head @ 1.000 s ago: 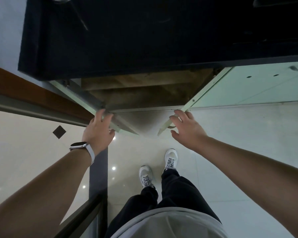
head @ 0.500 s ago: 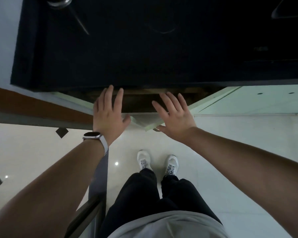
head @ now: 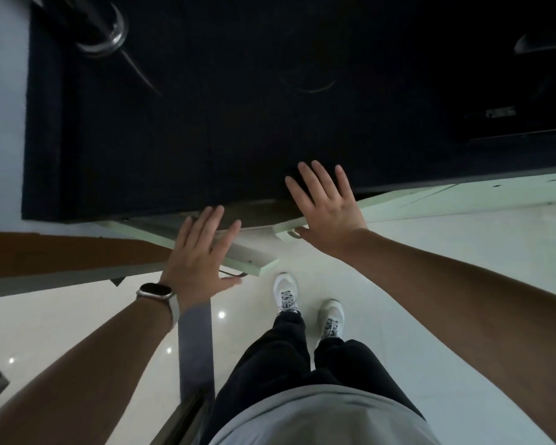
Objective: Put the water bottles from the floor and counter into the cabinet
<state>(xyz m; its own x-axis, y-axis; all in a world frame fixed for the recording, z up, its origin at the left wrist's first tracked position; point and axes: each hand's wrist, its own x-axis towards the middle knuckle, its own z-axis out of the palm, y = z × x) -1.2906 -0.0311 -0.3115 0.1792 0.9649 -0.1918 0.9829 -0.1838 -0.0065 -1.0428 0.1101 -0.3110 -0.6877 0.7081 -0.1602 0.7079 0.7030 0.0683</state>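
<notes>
A dark counter point(head: 238, 130) fills the upper view, and the cabinet opening below it shows only as a thin brown strip. My left hand point(head: 201, 258), with a watch on the wrist, is flat and spread over the pale green left cabinet door point(head: 254, 260). My right hand point(head: 326, 207) is spread with its palm against the top edge of the right cabinet door point(head: 398, 200). Both doors stand partly ajar. Neither hand holds anything. No water bottle is clearly visible.
A round glass object point(head: 100, 33) stands at the counter's back left, and a dark object point(head: 540, 43) sits at the far right. My feet in white shoes point(head: 286, 293) stand on a glossy white tile floor. A wooden band point(head: 61, 252) runs along the left wall.
Both hands have moved up and forward along the doors, which have swung inward so less of the cabinet interior shows. My view has tilted up over the counter.
</notes>
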